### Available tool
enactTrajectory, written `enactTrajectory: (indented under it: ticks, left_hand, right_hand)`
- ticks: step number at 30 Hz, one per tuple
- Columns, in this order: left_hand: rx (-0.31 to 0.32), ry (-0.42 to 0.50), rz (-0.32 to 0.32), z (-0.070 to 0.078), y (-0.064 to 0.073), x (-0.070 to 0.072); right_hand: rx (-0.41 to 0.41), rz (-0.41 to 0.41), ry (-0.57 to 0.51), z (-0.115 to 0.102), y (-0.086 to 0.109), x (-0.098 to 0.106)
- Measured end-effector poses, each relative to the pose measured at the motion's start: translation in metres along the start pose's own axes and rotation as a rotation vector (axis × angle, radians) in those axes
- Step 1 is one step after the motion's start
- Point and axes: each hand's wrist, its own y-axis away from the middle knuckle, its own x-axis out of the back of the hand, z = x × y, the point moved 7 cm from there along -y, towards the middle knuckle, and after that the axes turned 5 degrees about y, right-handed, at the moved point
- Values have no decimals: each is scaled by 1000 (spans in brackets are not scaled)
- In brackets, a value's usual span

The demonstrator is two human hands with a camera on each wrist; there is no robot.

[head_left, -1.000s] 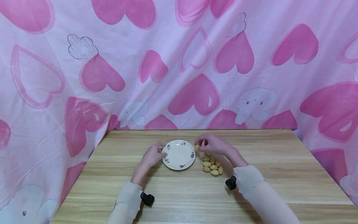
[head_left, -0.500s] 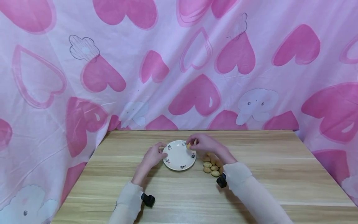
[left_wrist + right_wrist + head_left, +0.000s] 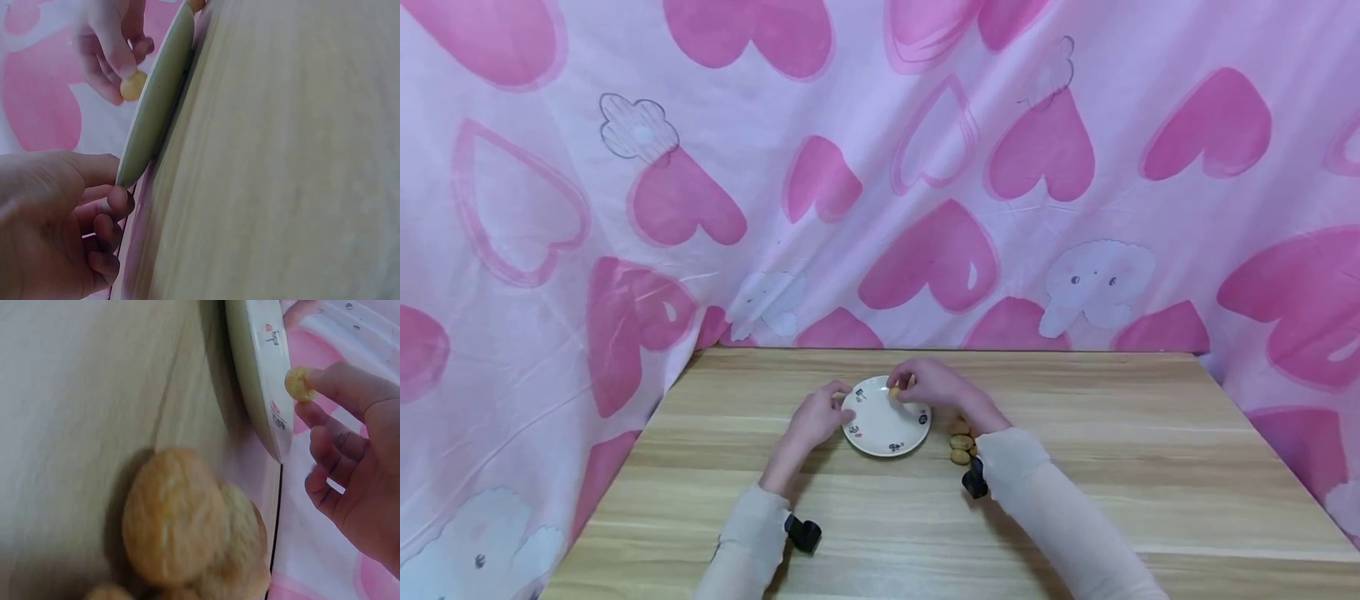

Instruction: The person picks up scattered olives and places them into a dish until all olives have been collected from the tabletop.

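Observation:
A round white plate (image 3: 887, 427) with small dark and red prints around its rim lies on the wooden table. My left hand (image 3: 815, 417) pinches the plate's left edge between thumb and fingers. Over the plate's far right part, my right hand (image 3: 931, 383) holds a small golden-brown oval piece (image 3: 300, 384), wrinkled like a nut in its shell, between thumb and fingertips. In the left wrist view this piece (image 3: 133, 85) shows just off the plate's upper face. More such oval pieces (image 3: 960, 442) lie in a group right of the plate, partly hidden by my right forearm.
The wooden table (image 3: 880, 525) runs back to a pink curtain (image 3: 910, 167) printed with hearts. Each wrist wears a black camera (image 3: 803, 534). In the right wrist view the nearest oval pieces (image 3: 175, 515) appear large and blurred.
My right hand has carried the oval piece leftward from beside the group to over the plate. My left hand stays at the plate's edge. The head view has shifted slightly.

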Motion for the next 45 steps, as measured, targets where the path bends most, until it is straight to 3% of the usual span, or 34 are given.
enactTrajectory:
  ticks: [6,10,20,25,45]
  left_hand:
    - [-4,-4,-11,1,-1,-5]
    - [-6,-17,-5,1,-2,-4]
    - [7,-26,11,3,-4,0]
    - [8,-37,9,2,-2,-1]
    - [22,-38,9,3,-1,-1]
  right_hand:
    - [-63,-12,40,5,-5,-8]
    - [-51,-17,94,5,-8,-8]
    - [-37,-18,103,4,-8,-2]
    - [-22,22,93,6,2,3]
    - [-98,94,33,16,49,30]
